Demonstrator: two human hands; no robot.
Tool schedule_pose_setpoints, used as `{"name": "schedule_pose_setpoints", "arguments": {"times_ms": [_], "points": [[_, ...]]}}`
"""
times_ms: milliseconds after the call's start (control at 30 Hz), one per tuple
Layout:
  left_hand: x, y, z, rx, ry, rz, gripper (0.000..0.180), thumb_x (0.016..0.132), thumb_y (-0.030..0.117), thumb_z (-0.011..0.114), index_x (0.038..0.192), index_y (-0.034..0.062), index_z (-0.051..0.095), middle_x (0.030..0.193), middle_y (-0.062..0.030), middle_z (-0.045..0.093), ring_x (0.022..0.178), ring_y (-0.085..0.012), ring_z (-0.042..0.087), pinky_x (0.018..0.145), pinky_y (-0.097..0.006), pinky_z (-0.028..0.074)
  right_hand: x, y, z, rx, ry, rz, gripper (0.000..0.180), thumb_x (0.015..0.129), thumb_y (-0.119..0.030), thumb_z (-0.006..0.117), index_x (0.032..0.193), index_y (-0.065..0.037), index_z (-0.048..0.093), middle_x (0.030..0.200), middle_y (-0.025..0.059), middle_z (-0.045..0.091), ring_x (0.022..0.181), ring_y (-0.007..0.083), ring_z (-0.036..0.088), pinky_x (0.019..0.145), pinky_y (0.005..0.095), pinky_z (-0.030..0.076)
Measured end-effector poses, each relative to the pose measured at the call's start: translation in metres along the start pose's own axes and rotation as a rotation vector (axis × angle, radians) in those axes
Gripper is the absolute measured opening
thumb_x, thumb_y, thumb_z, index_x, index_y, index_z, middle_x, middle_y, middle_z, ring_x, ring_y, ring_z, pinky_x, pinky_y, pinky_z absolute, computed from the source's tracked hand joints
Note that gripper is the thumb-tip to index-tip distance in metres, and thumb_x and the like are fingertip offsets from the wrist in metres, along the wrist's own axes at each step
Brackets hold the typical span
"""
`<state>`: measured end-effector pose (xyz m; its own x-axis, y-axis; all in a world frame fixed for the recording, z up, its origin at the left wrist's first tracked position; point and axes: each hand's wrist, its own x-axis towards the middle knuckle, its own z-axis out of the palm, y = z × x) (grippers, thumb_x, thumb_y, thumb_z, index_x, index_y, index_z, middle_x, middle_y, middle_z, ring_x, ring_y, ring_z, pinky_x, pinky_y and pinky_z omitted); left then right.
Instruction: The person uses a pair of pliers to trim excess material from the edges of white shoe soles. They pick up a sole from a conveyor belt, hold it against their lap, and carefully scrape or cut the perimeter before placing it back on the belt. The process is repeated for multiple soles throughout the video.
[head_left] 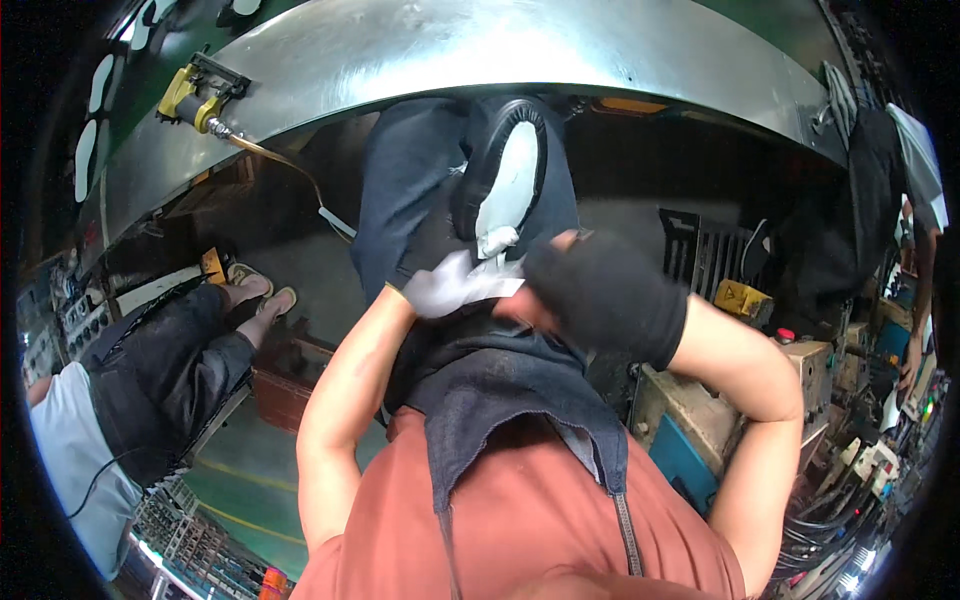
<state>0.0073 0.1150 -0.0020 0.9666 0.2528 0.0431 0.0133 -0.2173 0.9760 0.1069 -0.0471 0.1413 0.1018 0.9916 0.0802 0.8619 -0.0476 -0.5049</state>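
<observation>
A black shoe upper (463, 205) with a white, sole-shaped underside (510, 185) lies bottom up across my lap, its rounded toe pointing away from me. Crumpled white material (497, 241) bunches at its near end. Just below that, my left hand (442, 285), in a white glove, is closed at a pale strip (497, 288). My right hand (580, 285), in a black covering with bare fingertips, curls in from the other side and meets it. Both hands are smeared by motion, so what exactly the fingers grip is hidden.
A shiny metal bench (420, 50) curves across beyond my knees. On its left end lies a yellow-and-black air tool (200, 97) with a hose. Another person (160, 340) sits at left. A wooden box (690, 410) and machinery stand at my right; a yellow box (742, 300) is beyond.
</observation>
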Motion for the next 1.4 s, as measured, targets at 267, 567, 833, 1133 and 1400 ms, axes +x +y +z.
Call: {"name": "schedule_pose_setpoints", "arguments": {"times_ms": [267, 567, 833, 1133, 1400], "points": [[0.000, 0.026, -0.006, 0.329, -0.061, 0.078, 0.083, 0.071, 0.033, 0.076, 0.134, 0.0001, 0.033, 0.125, -0.0236, 0.043, 0.120, -0.0361, 0.040, 0.102, -0.041, 0.033, -0.039, 0.021, -0.013, 0.282, -0.032, 0.739, 0.037, 0.094, -0.032, 0.049, 0.078, -0.001, 0.060, 0.062, 0.0166, 0.054, 0.055, 0.0267, 0.053, 0.055, 0.0358, 0.041], [-0.005, 0.044, 0.006, 0.490, 0.012, -0.084, 0.084, 0.069, 0.034, 0.076, 0.131, -0.0030, 0.035, 0.126, -0.0263, 0.043, 0.116, -0.0413, 0.046, 0.097, -0.044, 0.039, -0.055, 0.002, 0.054, 0.951, 0.103, 1.120, 0.051, 0.098, -0.045, 0.034, 0.084, -0.002, 0.056, 0.063, 0.0077, 0.054, 0.055, 0.0160, 0.055, 0.056, 0.0304, 0.045], [0.042, 0.065, -0.011, -0.185, 0.070, -0.152, 0.086, 0.066, 0.020, 0.080, 0.136, 0.0011, 0.034, 0.129, -0.0171, 0.049, 0.119, -0.0247, 0.048, 0.100, -0.036, 0.039, -0.089, -0.012, 0.170, 1.126, 0.714, 1.259, 0.057, 0.098, -0.050, 0.024, 0.081, -0.003, 0.052, 0.064, 0.0080, 0.058, 0.057, 0.0165, 0.059, 0.058, 0.0289, 0.047], [0.384, 0.085, -0.071, -0.517, -0.199, -0.071, 0.039, 0.086, 0.033, 0.062, 0.107, 0.0009, 0.059, 0.093, -0.0101, 0.065, 0.085, -0.0140, 0.062, 0.080, -0.027, 0.050, -0.071, 0.001, 0.135, 1.181, 0.571, 1.201, 0.048, 0.099, -0.042, 0.033, 0.082, -0.001, 0.052, 0.066, 0.0075, 0.056, 0.056, 0.0175, 0.061, 0.054, 0.0301, 0.050], [0.378, 0.024, -0.058, 1.150, 0.402, 0.261, 0.074, 0.070, 0.047, 0.069, 0.125, 0.0030, 0.049, 0.126, -0.0265, 0.049, 0.119, -0.0373, 0.047, 0.099, -0.044, 0.039, -0.083, 0.001, 0.144, 1.095, 0.608, 1.162, 0.053, 0.099, -0.043, 0.033, 0.077, -0.001, 0.056, 0.065, 0.0065, 0.060, 0.055, 0.0160, 0.060, 0.054, 0.0283, 0.048]]}}
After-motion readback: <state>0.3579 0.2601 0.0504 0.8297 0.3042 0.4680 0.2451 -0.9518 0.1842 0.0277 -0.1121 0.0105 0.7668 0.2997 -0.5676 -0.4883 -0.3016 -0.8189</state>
